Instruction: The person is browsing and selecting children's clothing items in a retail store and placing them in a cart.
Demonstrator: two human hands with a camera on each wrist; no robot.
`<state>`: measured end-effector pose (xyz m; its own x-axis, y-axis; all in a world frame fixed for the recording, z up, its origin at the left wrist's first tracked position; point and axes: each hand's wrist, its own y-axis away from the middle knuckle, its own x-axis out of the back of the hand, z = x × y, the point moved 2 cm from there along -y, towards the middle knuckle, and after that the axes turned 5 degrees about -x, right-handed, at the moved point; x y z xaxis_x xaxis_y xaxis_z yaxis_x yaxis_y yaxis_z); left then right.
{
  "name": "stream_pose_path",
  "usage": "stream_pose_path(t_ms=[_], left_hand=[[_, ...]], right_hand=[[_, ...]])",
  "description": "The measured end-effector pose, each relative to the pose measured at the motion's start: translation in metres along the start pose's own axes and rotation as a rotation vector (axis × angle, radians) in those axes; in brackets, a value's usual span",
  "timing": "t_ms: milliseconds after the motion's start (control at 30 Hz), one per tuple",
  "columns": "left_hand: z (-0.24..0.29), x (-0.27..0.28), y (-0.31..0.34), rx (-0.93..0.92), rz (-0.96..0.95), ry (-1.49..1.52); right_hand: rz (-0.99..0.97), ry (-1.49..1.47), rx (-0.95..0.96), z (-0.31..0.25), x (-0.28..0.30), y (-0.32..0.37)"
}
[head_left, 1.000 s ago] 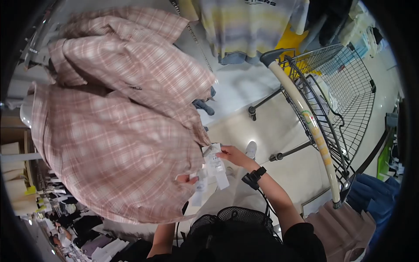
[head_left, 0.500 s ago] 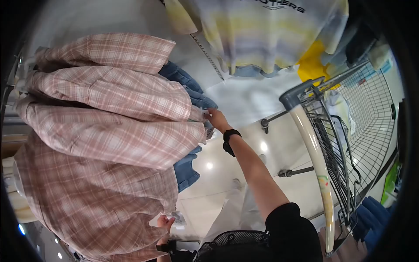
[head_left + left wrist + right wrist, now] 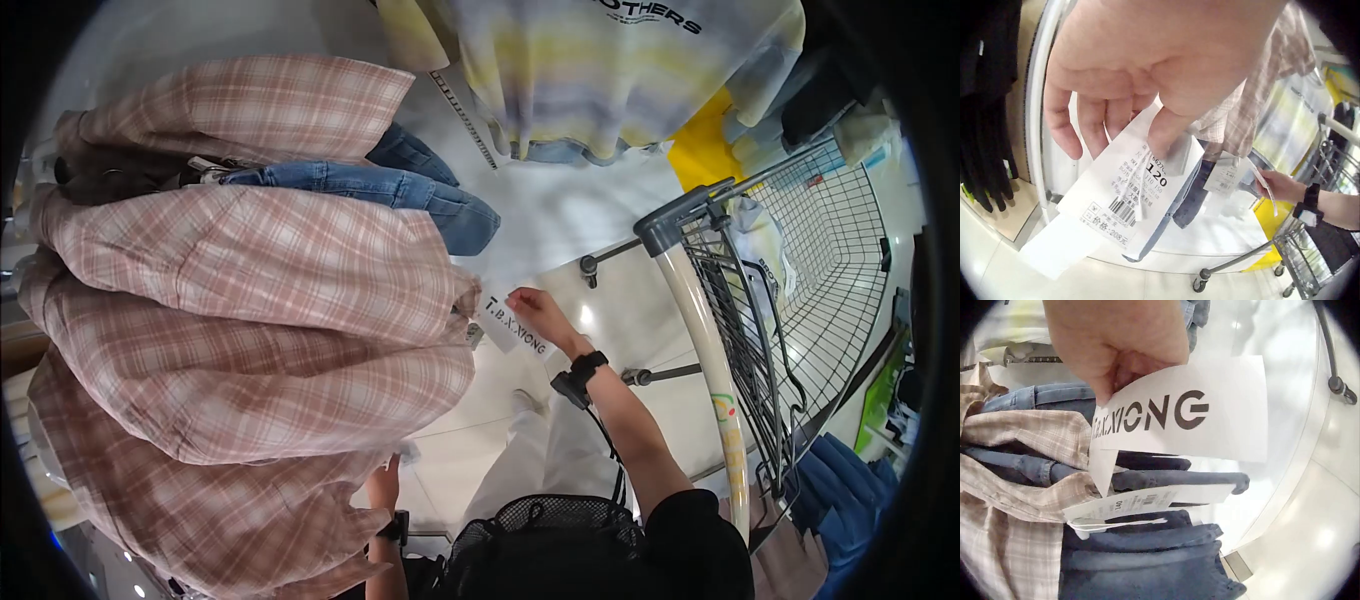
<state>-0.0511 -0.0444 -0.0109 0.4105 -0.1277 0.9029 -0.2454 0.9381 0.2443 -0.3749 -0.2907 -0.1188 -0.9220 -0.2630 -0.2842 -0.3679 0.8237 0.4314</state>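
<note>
Several pink plaid shirts hang at the left in the head view, with blue jeans between them. My left hand is low beside the nearest shirt; in the left wrist view that hand pinches a white price tag reading 120 between thumb and fingers. My right hand is beside the shirts' hems, pinching a white tag printed "T.B.X.XIONG". In the right wrist view, this hand grips the lettered tag above another tag marked 140.
A wire shopping cart with a cream handle stands at the right, holding a folded garment. A striped yellow and lilac shirt hangs at the top. Folded jeans and glossy floor lie lower down.
My right hand has moved down and right from the shirts' edge, drawing the lettered tag into view. The middle shirts have parted and shifted down, exposing more jeans. My left hand has risen slightly.
</note>
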Motion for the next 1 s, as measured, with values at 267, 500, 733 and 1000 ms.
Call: stream_pose_path(t_ms=[267, 500, 733, 1000], left_hand=[[0.122, 0.025, -0.014, -0.173, -0.753, -0.311], [0.155, -0.031, -0.067, -0.259, -0.339, 0.184], [0.120, -0.067, -0.108, -0.093, 0.002, 0.326], [0.145, -0.044, -0.091, -0.221, -0.214, 0.229]], right_hand=[[0.240, 0.642, 0.404, -0.031, -0.054, 0.083], [0.249, 0.900, 0.943, -0.041, -0.094, 0.129], [0.173, 0.444, 0.567, -0.063, -0.066, 0.124], [0.445, 0.269, 0.148, -0.019, -0.010, 0.087]])
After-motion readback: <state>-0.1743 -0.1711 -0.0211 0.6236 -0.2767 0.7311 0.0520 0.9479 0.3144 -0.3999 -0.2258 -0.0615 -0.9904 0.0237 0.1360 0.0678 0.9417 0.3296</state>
